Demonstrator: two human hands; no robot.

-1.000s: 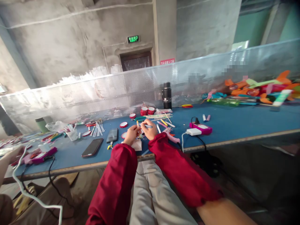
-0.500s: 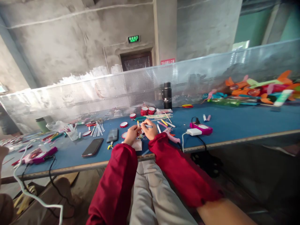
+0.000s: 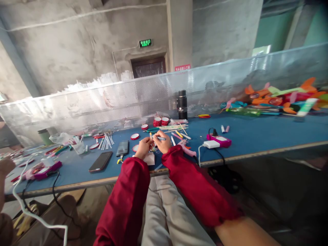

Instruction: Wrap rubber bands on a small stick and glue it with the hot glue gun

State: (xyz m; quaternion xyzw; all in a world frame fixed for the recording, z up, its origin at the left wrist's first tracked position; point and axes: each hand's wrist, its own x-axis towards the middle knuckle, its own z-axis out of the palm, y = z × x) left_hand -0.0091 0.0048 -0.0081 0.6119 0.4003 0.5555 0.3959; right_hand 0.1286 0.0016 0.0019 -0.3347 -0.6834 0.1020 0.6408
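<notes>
Over the table's front part, my left hand point(image 3: 143, 149) is closed with its fingertips round a small yellowish stick-like piece point(image 3: 151, 135), too small to name. My right hand point(image 3: 164, 143) grips a grey-blue marker point(image 3: 161, 138), its tip end turned toward that piece. The two hands nearly meet, so the contact between marker and piece is hidden. Under my wrists lies a white square pad point(image 3: 149, 159). A pink glue gun point(image 3: 189, 150) rests just right of my right hand. Beyond the hands are a red-rimmed white disc point(image 3: 134, 136) and several thin sticks point(image 3: 171, 127).
Left of my hands lie a dark phone point(image 3: 100, 161) and a plastic cup of sticks point(image 3: 79, 147). A black flask point(image 3: 182, 105) stands at the back by the perforated metal screen point(image 3: 115, 106). A purple power strip point(image 3: 220, 140) sits right. Another person's hand point(image 3: 6, 166) shows far left.
My hands keep almost the same pose around the marker and the small piece. The whole view has shifted slightly. At the far left, the other person's hand shows more.
</notes>
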